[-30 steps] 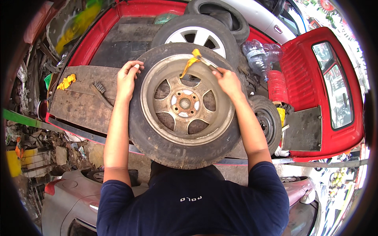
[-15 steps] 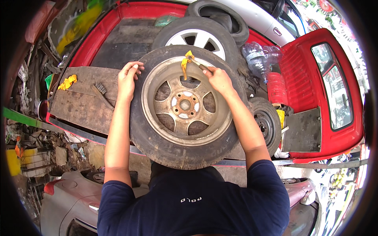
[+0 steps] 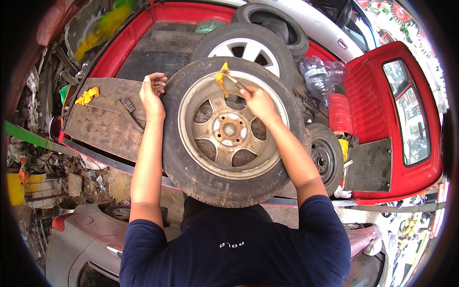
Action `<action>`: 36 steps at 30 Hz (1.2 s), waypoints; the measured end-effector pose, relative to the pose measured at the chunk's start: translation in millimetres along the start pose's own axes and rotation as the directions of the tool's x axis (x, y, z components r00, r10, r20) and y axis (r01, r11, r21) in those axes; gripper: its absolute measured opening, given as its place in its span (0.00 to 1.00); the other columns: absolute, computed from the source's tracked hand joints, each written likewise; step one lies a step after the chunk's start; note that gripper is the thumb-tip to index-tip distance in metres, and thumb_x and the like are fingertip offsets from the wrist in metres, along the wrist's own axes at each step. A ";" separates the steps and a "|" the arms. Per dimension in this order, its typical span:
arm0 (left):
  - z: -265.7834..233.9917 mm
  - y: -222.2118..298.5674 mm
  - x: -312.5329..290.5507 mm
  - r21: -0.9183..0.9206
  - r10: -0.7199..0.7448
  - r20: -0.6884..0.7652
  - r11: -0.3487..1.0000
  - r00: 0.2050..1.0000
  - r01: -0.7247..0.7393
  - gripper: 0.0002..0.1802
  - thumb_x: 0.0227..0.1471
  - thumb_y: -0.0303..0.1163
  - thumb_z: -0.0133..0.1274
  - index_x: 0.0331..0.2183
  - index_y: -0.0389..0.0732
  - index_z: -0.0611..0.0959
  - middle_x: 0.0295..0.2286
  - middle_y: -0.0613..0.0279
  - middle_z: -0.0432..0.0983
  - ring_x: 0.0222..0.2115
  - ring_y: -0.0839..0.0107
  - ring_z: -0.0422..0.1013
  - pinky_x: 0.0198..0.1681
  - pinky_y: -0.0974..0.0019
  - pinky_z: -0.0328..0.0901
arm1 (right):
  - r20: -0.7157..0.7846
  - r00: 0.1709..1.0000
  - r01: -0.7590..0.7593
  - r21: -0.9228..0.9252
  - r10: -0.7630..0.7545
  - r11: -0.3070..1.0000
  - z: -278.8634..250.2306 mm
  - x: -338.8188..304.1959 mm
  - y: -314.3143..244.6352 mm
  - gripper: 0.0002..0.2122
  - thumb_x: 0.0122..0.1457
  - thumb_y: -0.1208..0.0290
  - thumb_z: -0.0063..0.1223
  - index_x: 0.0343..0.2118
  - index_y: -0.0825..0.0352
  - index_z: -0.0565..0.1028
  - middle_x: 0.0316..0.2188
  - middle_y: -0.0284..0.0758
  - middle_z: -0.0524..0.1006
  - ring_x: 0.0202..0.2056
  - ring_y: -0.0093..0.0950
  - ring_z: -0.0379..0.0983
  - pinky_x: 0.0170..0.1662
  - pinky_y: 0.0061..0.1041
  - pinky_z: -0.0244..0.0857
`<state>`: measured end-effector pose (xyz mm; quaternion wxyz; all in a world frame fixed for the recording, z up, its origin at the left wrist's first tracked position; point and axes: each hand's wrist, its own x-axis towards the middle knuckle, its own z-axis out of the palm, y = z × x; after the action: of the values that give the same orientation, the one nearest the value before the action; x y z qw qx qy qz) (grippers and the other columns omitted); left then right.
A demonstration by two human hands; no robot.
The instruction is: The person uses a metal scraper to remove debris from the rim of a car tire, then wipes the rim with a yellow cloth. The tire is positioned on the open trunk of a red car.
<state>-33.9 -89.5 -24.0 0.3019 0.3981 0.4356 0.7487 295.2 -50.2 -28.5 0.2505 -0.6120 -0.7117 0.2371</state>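
Note:
Before me stands a dirty alloy wheel [image 3: 217,150] with a black tyre [image 3: 179,165] around it, leaning back in a truck bed. My right hand [image 3: 260,104] is closed on the handle of a slim tool [image 3: 237,84] over the upper part of the rim. A crumpled yellow cloth [image 3: 222,79] hangs at the tool's far end; the kind of tool is hard to make out. At the tyre's upper left edge, my left hand [image 3: 153,95] is raised with its fingers loosely bent and apart. Nothing shows in it.
On the wooden board at left lie another yellow cloth [image 3: 87,96] and a brush [image 3: 129,115]. Behind are a second wheel [image 3: 244,33] and a bare tyre [image 3: 301,43]. Plastic bottles [image 3: 318,76], a red cylinder [image 3: 339,114] and a steel wheel [image 3: 325,158] stand at right.
The tool and yellow cloth have shifted slightly left relative to the wheel, with my right hand. The whole scene has moved a little to the right in the picture.

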 end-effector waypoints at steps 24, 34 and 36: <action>2.2 -1.1 1.1 -0.001 -0.028 0.011 1.000 1.000 0.028 0.30 0.71 0.52 0.34 0.40 0.39 0.83 0.33 0.66 0.80 0.32 0.79 0.70 0.34 0.74 0.61 | 0.040 0.995 -0.085 -0.033 0.086 0.996 -17.8 5.1 6.2 0.21 0.65 0.49 0.50 0.51 0.58 0.81 0.38 0.46 0.84 0.45 0.42 0.81 0.52 0.41 0.70; 1.9 -2.3 2.2 0.017 -0.030 0.008 0.999 1.000 0.029 0.30 0.71 0.51 0.34 0.39 0.39 0.84 0.33 0.66 0.80 0.32 0.79 0.70 0.34 0.74 0.61 | 0.148 0.988 -0.057 0.164 0.033 0.985 37.4 -17.8 -34.4 0.21 0.66 0.52 0.50 0.52 0.62 0.80 0.39 0.49 0.83 0.45 0.45 0.80 0.52 0.43 0.70; 2.6 -2.6 3.3 0.024 -0.037 0.018 0.999 0.999 0.037 0.30 0.71 0.51 0.34 0.39 0.39 0.84 0.33 0.66 0.80 0.32 0.79 0.70 0.33 0.74 0.61 | 0.149 0.988 -0.044 0.112 0.027 0.993 30.0 -17.3 -32.7 0.21 0.66 0.51 0.50 0.52 0.61 0.80 0.39 0.48 0.83 0.46 0.45 0.80 0.53 0.42 0.70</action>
<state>-33.1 -84.6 -24.4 0.3151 0.4004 0.4490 0.7340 253.4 -72.7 -31.5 0.2277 -0.5901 -0.7024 0.3266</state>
